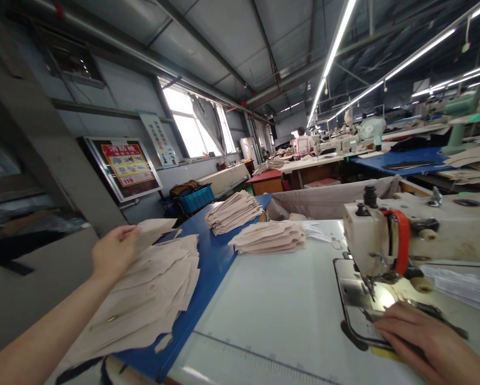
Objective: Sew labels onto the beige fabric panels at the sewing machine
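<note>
My left hand point(117, 248) is at the left, thumb and fingers pinched on the edge of a beige fabric piece point(156, 229). Below it spreads a stack of larger beige fabric pieces point(159, 294) with overlapping, uneven edges. My right hand point(428, 337) rests by the metal plate point(354, 294) of a sewing machine point(444, 227), just below its lit needle area. Its fingers are curled together, and a small dark, pointed thing point(368, 315) shows at the fingertips. What that thing is, I cannot make out.
Two smaller fabric stacks point(234, 211) point(269, 238) lie beyond, across the blue table point(218, 262) and the pale machine table point(259, 305). A printed ruler scale point(259, 355) runs along the near side. White strips point(460, 289) lie behind the machine. A blue crate point(195, 200) stands by the wall.
</note>
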`<state>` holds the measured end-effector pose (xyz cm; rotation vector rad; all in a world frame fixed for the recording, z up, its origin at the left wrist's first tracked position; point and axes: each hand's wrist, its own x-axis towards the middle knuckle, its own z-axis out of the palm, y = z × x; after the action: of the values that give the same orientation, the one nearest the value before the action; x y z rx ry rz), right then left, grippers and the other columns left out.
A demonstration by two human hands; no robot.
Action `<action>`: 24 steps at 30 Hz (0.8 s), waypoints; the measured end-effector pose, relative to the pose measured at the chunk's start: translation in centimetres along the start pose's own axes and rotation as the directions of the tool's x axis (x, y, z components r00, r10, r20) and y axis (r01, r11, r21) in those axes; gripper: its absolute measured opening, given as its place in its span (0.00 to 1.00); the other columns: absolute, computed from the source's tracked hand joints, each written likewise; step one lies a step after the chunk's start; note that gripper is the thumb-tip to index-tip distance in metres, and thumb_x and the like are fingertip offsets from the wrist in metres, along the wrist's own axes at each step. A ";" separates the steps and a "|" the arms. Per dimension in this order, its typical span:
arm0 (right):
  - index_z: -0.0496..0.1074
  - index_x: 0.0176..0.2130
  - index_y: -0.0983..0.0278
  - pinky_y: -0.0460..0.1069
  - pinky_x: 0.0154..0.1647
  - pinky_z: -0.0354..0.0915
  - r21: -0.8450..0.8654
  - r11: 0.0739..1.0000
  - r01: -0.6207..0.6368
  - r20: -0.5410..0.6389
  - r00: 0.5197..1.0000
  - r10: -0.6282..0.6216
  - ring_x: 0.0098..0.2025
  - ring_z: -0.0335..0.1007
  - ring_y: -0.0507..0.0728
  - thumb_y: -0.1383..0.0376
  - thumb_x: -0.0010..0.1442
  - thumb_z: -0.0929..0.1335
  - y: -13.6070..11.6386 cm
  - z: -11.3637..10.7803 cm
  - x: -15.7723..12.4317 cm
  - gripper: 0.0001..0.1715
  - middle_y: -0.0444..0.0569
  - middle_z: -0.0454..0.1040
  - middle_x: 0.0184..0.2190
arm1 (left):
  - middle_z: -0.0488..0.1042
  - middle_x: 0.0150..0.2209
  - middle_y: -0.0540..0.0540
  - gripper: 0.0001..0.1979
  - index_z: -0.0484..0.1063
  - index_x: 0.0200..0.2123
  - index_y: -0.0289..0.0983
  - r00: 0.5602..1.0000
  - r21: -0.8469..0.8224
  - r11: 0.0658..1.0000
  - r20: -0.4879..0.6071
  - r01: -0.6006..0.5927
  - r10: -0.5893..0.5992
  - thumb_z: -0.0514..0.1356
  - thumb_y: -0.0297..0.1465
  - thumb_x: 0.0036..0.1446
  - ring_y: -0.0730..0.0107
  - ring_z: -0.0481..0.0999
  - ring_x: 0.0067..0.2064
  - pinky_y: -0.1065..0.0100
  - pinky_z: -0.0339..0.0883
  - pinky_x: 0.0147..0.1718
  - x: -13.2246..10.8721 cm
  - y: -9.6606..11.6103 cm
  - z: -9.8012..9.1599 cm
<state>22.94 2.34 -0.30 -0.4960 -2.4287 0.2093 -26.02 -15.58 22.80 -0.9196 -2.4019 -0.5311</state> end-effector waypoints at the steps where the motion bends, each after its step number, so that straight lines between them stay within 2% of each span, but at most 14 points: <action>1: 0.76 0.37 0.56 0.46 0.35 0.72 0.007 1.000 -0.011 0.003 1.000 0.011 0.34 0.76 0.55 0.65 0.65 0.64 0.0 0.1 0.0 0.11 0.48 0.77 0.33 | 0.77 0.44 0.45 0.26 0.69 0.50 0.28 1.000 -0.013 1.000 0.011 -0.014 0.014 0.42 0.41 0.65 0.52 0.73 0.51 0.60 0.65 0.50 -0.2 1.0 -0.3; 4: 0.76 0.37 0.57 0.48 0.35 0.70 0.028 0.997 -0.068 0.034 0.997 0.067 0.34 0.74 0.55 0.66 0.67 0.62 -0.3 0.1 0.1 0.13 0.48 0.76 0.32 | 0.77 0.48 0.47 0.23 0.72 0.47 0.34 0.987 -0.099 0.990 0.114 -0.104 0.115 0.46 0.42 0.62 0.57 0.74 0.50 0.63 0.64 0.52 -3.1 4.5 0.7; 7: 0.75 0.38 0.60 0.49 0.37 0.68 0.023 0.994 -0.111 0.063 0.992 0.109 0.35 0.72 0.56 0.68 0.68 0.61 -1.1 -0.2 0.4 0.15 0.49 0.74 0.32 | 0.81 0.41 0.51 0.20 0.77 0.40 0.39 0.922 -0.253 0.945 0.272 -0.208 0.276 0.50 0.43 0.56 0.61 0.78 0.44 0.68 0.67 0.46 -8.9 8.6 4.4; 9: 0.75 0.39 0.61 0.50 0.38 0.67 0.027 0.993 -0.116 0.057 0.992 0.114 0.36 0.71 0.57 0.70 0.67 0.60 -1.8 -0.5 0.8 0.15 0.50 0.74 0.33 | 0.82 0.35 0.52 0.19 0.78 0.35 0.42 0.832 -0.397 0.888 0.391 -0.234 0.394 0.51 0.43 0.53 0.62 0.80 0.38 0.70 0.70 0.39 -13.3 11.3 7.2; 12: 0.73 0.45 0.63 0.50 0.41 0.68 0.105 0.990 -0.099 0.022 0.995 0.097 0.40 0.71 0.58 0.71 0.65 0.61 -2.9 -0.8 1.4 0.14 0.53 0.74 0.38 | 0.80 0.28 0.51 0.17 0.77 0.30 0.42 0.658 -0.629 0.771 0.541 -0.098 0.524 0.52 0.43 0.51 0.61 0.79 0.33 0.67 0.70 0.34 -18.3 15.4 10.1; 13: 0.73 0.48 0.65 0.50 0.44 0.68 0.138 0.986 -0.089 0.018 0.996 0.087 0.42 0.71 0.58 0.71 0.64 0.62 -3.2 -0.8 1.6 0.15 0.54 0.74 0.41 | 0.79 0.27 0.51 0.16 0.77 0.29 0.41 0.616 -0.673 0.738 0.561 -0.050 0.553 0.53 0.43 0.50 0.60 0.79 0.33 0.67 0.70 0.34 -19.4 16.6 10.6; 15: 0.70 0.53 0.65 0.49 0.47 0.68 0.231 0.964 -0.130 0.061 0.991 0.119 0.44 0.72 0.56 0.71 0.62 0.64 -3.6 -0.8 2.0 0.20 0.56 0.72 0.49 | 0.78 0.26 0.51 0.15 0.75 0.27 0.41 0.569 -0.728 0.685 0.570 0.016 0.593 0.54 0.43 0.50 0.60 0.78 0.32 0.67 0.69 0.34 -20.7 18.8 11.0; 18: 0.69 0.56 0.65 0.46 0.41 0.70 0.354 0.906 -0.233 0.107 0.972 0.208 0.33 0.71 0.51 0.71 0.60 0.66 -3.7 -0.7 2.3 0.24 0.56 0.69 0.55 | 0.77 0.27 0.51 0.14 0.74 0.26 0.42 0.524 -0.775 0.628 0.567 0.076 0.636 0.54 0.43 0.51 0.61 0.77 0.32 0.67 0.69 0.33 -21.5 21.0 10.8; 20: 0.69 0.56 0.65 0.46 0.40 0.69 0.398 0.878 -0.264 0.113 0.964 0.239 0.32 0.71 0.50 0.71 0.60 0.66 -3.6 -0.5 2.4 0.24 0.54 0.70 0.54 | 0.77 0.27 0.51 0.15 0.73 0.27 0.42 0.504 -0.789 0.611 0.555 0.068 0.661 0.53 0.45 0.52 0.60 0.77 0.32 0.67 0.69 0.32 -21.8 21.7 10.6; 24: 0.70 0.56 0.64 0.47 0.43 0.68 0.414 0.871 -0.263 0.130 0.965 0.229 0.38 0.72 0.54 0.71 0.61 0.66 -3.3 -0.1 2.7 0.23 0.53 0.75 0.48 | 0.78 0.29 0.50 0.19 0.74 0.31 0.42 0.480 -0.803 0.596 0.525 0.006 0.703 0.50 0.48 0.56 0.60 0.78 0.35 0.67 0.69 0.34 -22.4 22.0 10.8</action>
<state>20.03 0.42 2.16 -0.6004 -2.2880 0.8678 0.25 -5.85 4.97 -2.5407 -2.5168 -1.0994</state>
